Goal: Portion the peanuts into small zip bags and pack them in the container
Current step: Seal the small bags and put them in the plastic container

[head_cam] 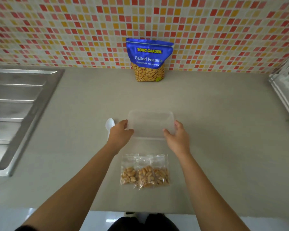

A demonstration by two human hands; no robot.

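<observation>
A clear plastic container (150,124) sits on the grey counter in the middle of the view. My left hand (120,132) grips its left edge and my right hand (177,135) grips its right edge, fingers curled over the rim. Nearer to me lie three small zip bags of peanuts (144,174), overlapping side by side. A blue bag of salted peanuts (148,60) stands upright against the tiled wall at the back. A white plastic spoon (109,125) lies just left of the container, partly hidden behind my left hand.
A steel sink with a ribbed drainboard (18,110) fills the counter's left side. A white wire rack (287,90) stands at the right edge. The counter's front edge (140,211) runs close to my body.
</observation>
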